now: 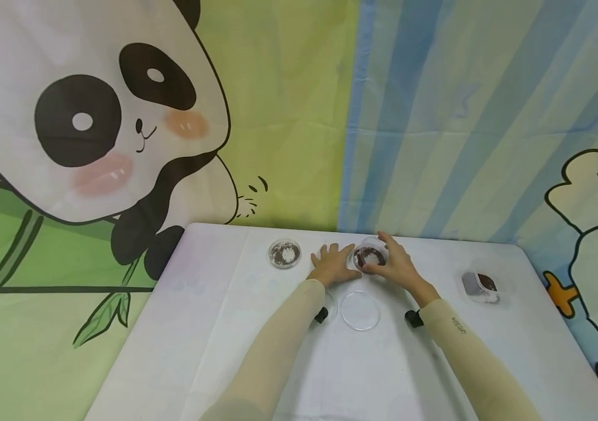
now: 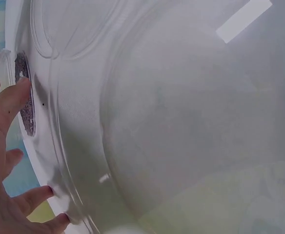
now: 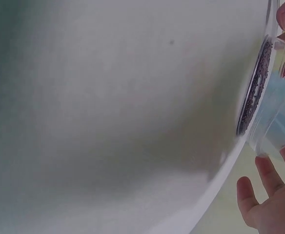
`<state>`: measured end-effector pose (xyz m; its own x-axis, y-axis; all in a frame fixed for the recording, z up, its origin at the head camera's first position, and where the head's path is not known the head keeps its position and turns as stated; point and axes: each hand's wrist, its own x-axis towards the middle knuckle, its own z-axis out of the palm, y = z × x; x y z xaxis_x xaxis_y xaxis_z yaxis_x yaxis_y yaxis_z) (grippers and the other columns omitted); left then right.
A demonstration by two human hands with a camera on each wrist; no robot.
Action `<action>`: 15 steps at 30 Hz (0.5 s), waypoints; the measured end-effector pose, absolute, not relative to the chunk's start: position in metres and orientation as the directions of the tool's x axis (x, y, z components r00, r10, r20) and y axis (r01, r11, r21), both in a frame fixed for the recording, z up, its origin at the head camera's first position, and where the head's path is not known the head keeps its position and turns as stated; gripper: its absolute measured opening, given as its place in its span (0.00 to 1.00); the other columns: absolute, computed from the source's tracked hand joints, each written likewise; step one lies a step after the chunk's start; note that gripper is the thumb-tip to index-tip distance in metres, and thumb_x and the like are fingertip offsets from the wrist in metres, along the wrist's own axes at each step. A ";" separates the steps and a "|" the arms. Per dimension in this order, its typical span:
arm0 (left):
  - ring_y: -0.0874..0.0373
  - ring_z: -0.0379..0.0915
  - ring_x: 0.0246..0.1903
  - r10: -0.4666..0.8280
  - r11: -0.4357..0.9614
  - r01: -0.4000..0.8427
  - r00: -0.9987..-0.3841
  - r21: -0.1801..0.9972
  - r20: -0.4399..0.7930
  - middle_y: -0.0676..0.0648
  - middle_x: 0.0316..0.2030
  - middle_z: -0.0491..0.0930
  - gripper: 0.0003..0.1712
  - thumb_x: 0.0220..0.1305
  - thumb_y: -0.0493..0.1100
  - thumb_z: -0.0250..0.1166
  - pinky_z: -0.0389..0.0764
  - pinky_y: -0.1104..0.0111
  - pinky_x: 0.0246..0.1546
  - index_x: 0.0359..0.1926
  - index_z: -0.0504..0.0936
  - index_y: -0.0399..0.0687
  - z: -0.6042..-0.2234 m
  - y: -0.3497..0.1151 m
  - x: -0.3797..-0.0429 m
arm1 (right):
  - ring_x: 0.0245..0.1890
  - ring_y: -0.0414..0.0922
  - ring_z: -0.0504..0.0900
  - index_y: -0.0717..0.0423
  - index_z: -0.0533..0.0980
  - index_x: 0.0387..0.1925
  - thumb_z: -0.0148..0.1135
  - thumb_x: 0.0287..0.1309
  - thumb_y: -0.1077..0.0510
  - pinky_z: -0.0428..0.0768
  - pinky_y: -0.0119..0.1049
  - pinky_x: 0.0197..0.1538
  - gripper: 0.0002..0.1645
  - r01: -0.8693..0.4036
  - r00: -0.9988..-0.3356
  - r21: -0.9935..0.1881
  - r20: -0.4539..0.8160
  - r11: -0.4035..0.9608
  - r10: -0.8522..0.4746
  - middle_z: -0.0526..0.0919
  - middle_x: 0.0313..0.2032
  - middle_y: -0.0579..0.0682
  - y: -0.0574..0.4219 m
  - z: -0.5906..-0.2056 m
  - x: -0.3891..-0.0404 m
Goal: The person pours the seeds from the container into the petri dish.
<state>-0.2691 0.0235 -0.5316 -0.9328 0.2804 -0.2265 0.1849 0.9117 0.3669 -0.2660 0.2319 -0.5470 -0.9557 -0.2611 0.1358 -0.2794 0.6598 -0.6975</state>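
My right hand (image 1: 400, 268) holds a clear round lid (image 3: 267, 134) between thumb and fingers. The lid is tilted over a petri dish (image 1: 369, 256) of dark granules with a pale patch in the middle. Beside that dish, my left hand (image 1: 333, 266) has its fingers spread on the table, and in the left wrist view its thumb (image 2: 19, 92) reaches to the dish's side. Another petri dish (image 1: 284, 254) with similar dark granules and a white centre sits to the left of my hands.
A clear round lid (image 1: 360, 311) lies in front of my hands. Another clear round piece (image 1: 332, 307) is partly hidden by my left wrist. At the right of the white table (image 1: 215, 327) stands a small clear tub (image 1: 480, 286) with dark and grey contents. A printed cloth hangs behind.
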 end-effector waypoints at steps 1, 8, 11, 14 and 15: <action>0.36 0.46 0.73 0.280 0.912 0.183 -0.932 0.366 -0.229 0.42 0.73 0.58 0.47 0.60 0.67 0.68 0.49 0.32 0.65 0.76 0.61 0.69 -0.531 0.023 -0.269 | 0.65 0.68 0.65 0.62 0.52 0.76 0.79 0.49 0.46 0.60 0.72 0.61 0.63 -0.276 -0.957 -0.686 0.132 0.673 -0.258 0.63 0.70 0.65 0.231 -0.547 -0.267; 0.38 0.45 0.73 0.265 0.926 0.175 -0.933 0.335 -0.245 0.45 0.74 0.57 0.48 0.58 0.66 0.70 0.49 0.33 0.66 0.75 0.63 0.61 -0.537 0.025 -0.273 | 0.62 0.69 0.64 0.62 0.53 0.76 0.79 0.49 0.46 0.55 0.75 0.59 0.62 -0.252 -0.964 -0.618 0.092 0.744 -0.250 0.66 0.69 0.65 0.224 -0.545 -0.270; 0.38 0.46 0.73 0.259 0.930 0.175 -0.937 0.324 -0.235 0.45 0.74 0.58 0.49 0.56 0.66 0.71 0.50 0.33 0.65 0.75 0.64 0.60 -0.539 0.025 -0.273 | 0.61 0.69 0.65 0.62 0.55 0.75 0.79 0.48 0.46 0.57 0.74 0.58 0.62 -0.250 -0.964 -0.597 0.079 0.763 -0.254 0.67 0.68 0.65 0.221 -0.544 -0.271; 0.38 0.47 0.73 0.255 0.932 0.176 -0.939 0.317 -0.229 0.45 0.73 0.59 0.48 0.56 0.67 0.71 0.51 0.33 0.65 0.74 0.66 0.60 -0.538 0.025 -0.272 | 0.60 0.69 0.66 0.61 0.55 0.75 0.80 0.47 0.44 0.59 0.72 0.57 0.62 -0.250 -0.964 -0.566 0.067 0.785 -0.258 0.68 0.68 0.65 0.218 -0.544 -0.272; 0.38 0.47 0.73 0.255 0.932 0.175 -0.939 0.317 -0.229 0.45 0.73 0.59 0.48 0.56 0.67 0.71 0.51 0.33 0.65 0.74 0.66 0.60 -0.538 0.024 -0.271 | 0.60 0.69 0.66 0.61 0.55 0.75 0.80 0.47 0.44 0.59 0.72 0.57 0.63 -0.247 -0.964 -0.559 0.060 0.791 -0.259 0.68 0.68 0.65 0.218 -0.545 -0.273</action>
